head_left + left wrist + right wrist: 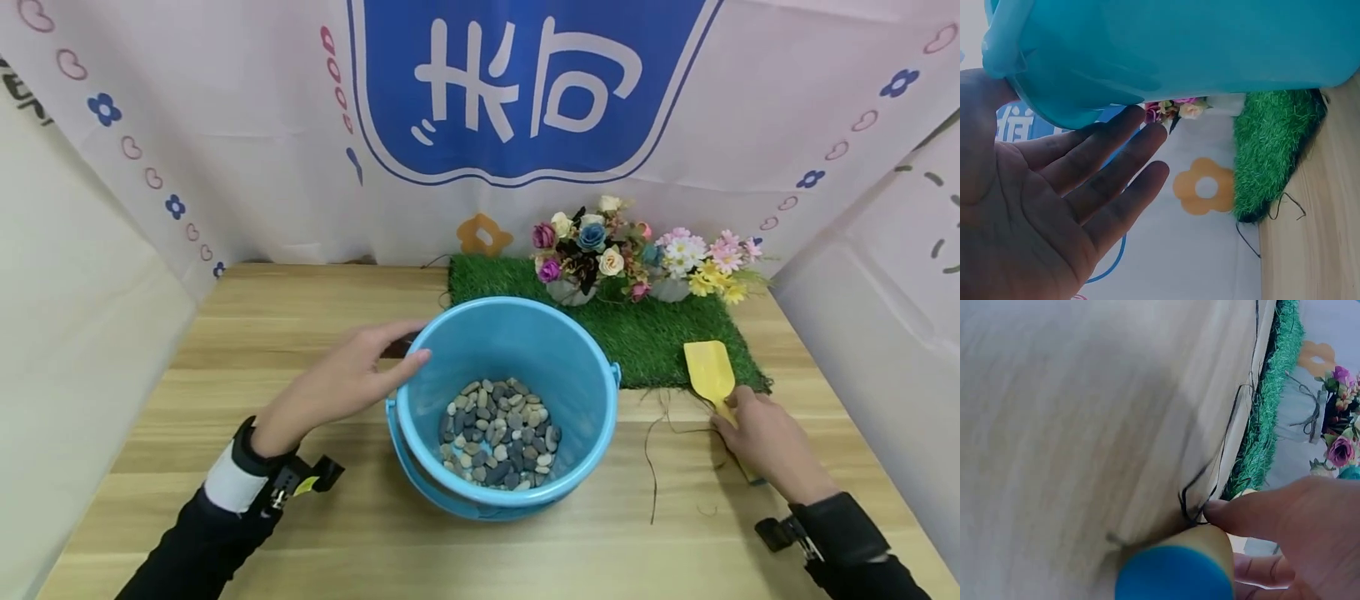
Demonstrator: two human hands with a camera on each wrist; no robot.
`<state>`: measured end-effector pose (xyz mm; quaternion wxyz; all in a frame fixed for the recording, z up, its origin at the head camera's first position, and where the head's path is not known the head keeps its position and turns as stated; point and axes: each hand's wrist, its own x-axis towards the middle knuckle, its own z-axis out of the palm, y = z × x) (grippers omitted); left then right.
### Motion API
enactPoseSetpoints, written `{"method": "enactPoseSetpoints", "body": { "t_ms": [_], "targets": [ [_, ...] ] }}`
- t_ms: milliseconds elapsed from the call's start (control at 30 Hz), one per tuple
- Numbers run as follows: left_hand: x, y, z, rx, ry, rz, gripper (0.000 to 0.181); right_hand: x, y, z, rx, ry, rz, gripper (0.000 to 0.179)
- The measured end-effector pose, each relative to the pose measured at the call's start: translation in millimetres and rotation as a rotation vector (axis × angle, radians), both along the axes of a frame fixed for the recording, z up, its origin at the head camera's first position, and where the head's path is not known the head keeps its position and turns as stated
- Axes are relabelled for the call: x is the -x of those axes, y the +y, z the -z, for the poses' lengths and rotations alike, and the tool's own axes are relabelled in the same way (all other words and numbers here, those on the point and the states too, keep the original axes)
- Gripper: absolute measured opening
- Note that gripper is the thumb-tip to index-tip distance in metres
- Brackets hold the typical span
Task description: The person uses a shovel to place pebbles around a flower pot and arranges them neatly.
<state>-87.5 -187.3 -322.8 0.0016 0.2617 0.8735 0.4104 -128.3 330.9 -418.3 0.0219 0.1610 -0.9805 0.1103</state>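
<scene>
On the wooden table [300, 517], a blue bucket [517, 337] stands upright near the middle, with grey and tan pebbles [498, 433] covering most of its bottom. Its handle [420, 479] hangs down along the near side.

The left hand [345, 379] is at the bucket's left edge, thumb at the rim and the other 4 fingers extended loosely along the outside; the hand is spread wide rather than clenched. Whether those fingertips press the wall, I cannot tell.

To the right of the bucket, well apart from it, the right hand [772, 437] holds a yellow shovel [709, 371] by its handle, between thumb and fingers. The blade points away from the person, over the front right part of a green grass mat [637, 342], and the handle's blue end [1172, 575] shows in the right wrist view. Dark strands [652, 479] lie on the wood just beside that hand.

At the back of the mat sit 2 flower arrangements, the mixed roses [592, 242] and the pink, white and yellow blooms [708, 258], before a printed cloth [247, 100].
</scene>
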Motion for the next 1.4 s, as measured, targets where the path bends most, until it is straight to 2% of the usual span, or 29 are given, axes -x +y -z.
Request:
{"method": "enactPoseSetpoints", "body": {
  "t_ms": [133,233,400,467,500,567,667,733,900,967,1033,1100,1167,1333,1400],
  "targets": [
    [2.7,1.6,1.3,-0.028,-0.01,0.012,0.043,-1.0,3.4,-2.5,0.033,-0.088,0.02,0.033],
    [4.7,2.4,2.6,-0.042,-0.022,0.033,0.043,-3.3,8.6,-10.1,0.045,-0.132,0.019,0.033],
    [6.0,1.6,1.3,-0.072,-0.038,0.051,0.042,-4.4,12.9,-37.4,0.042,-0.237,-0.025,0.029],
    [6.7,2.8,1.4,-0.081,-0.051,0.061,0.042,-9.1,13.9,-50.8,0.062,-0.281,-0.021,0.027],
    [6.9,3.2,1.0,-0.083,-0.055,0.066,0.042,-11.0,13.3,-58.1,0.086,-0.278,-0.023,0.027],
    [7.3,3.8,0.6,-0.079,-0.063,0.074,0.042,-14.2,10.2,-72.4,0.177,-0.22,-0.055,0.023],
    [8.0,4.4,-0.5,-0.069,-0.067,0.078,0.042,-16.0,-0.3,-97.0,0.277,-0.042,-0.159,0.021],
    [8.6,4.5,-1.2,-0.064,-0.071,0.08,0.042,-17.0,-11.0,-115.9,0.318,0.039,-0.217,0.024],
    [10.2,4.2,-2.1,-0.073,-0.081,0.088,0.04,-22.1,-47.8,-161.9,0.27,0.143,-0.262,0.027],
    [10.9,3.9,-1.6,-0.076,-0.084,0.089,0.04,-25.8,-70.4,-177.0,0.22,0.2,-0.32,0.029],
    [11.2,3.8,-1.4,-0.074,-0.085,0.086,0.039,-28.2,-93.8,-187.8,0.198,0.238,-0.411,0.032],
    [12.0,3.6,-1.2,-0.072,-0.083,0.086,0.039,-29.9,-116.8,-195.6,0.175,0.25,-0.505,0.033],
    [12.5,3.7,-1.3,-0.068,-0.077,0.085,0.039,-29.5,-135.0,-199.4,0.16,0.206,-0.569,0.03],
    [11.8,3.8,-0.8,-0.067,-0.077,0.087,0.038,-26.0,-167.8,-204.5,0.04,0.046,-0.562,0.021],
    [10.8,3.6,-0.6,-0.078,-0.09,0.087,0.038,-24.1,-179.5,-205.9,-0.007,0.024,-0.578,0.02]
  ]
}}
